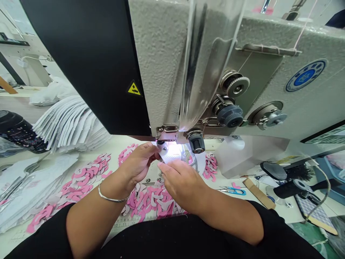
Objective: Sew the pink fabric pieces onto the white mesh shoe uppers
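Observation:
A white mesh shoe-upper piece (172, 155) with silvery-grey trim lies under the needle area of an industrial sewing machine (161, 72), brightly lit by its lamp. My left hand (138, 162) pinches the left edge of this piece, close beside the presser foot; the fingertips are partly hidden. From the front right, my right hand (184, 183) grips the near edge, its thumb and forefinger close to my left fingers. The stitching point itself is lost in the glare. Pink and white curved cut pieces (151, 201) are heaped just in front of my hands.
More pink cut pieces (86, 176) spread leftward, near fanned stacks of white pieces (72, 124) and a black patterned bottle (21, 129). Blue-handled thread snips (235, 190), a cardboard strip (258, 193) and a black lamp-like tool (289, 189) lie right. The machine head overhangs my hands.

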